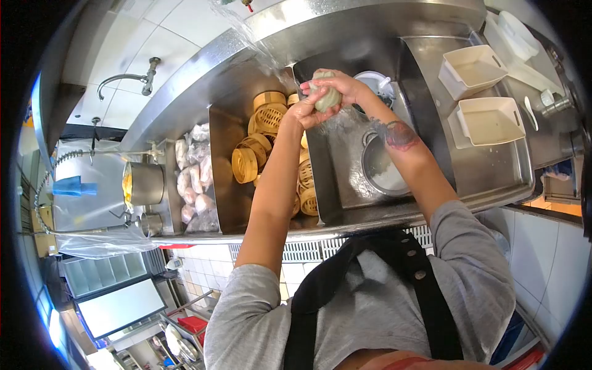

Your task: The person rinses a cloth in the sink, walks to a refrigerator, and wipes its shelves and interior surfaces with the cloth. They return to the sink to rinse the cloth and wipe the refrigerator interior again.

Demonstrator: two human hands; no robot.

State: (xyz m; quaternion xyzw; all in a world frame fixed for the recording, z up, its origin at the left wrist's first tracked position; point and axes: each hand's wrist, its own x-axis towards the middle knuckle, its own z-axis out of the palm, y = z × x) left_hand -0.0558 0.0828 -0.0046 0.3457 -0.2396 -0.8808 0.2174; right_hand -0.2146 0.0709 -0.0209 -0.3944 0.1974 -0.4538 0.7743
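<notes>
Both of my hands are raised over the right-hand sink basin point(333, 197), near its back left corner. Between them they squeeze a pale green, rounded lump point(328, 100) that looks wet; I cannot make out what it is made of. My left hand point(310, 111) closes on it from the left and below. My right hand point(346, 85) wraps it from above and the right. Below the hands, water splashes into the basin. A round metal bowl point(370, 163) holding cloudy liquid stands there, partly hidden by my right forearm. Behind it sits a white-rimmed container point(369, 75) with dark green contents.
Bamboo steamers point(245, 165) are piled in the middle basin. Plastic-bagged pink and white items point(196, 179) fill the left basin. Two cream plastic bins point(459, 120) point(453, 86) stand on the right drainboard. A metal pot point(148, 184) is at far left, and a wall tap point(148, 79) behind.
</notes>
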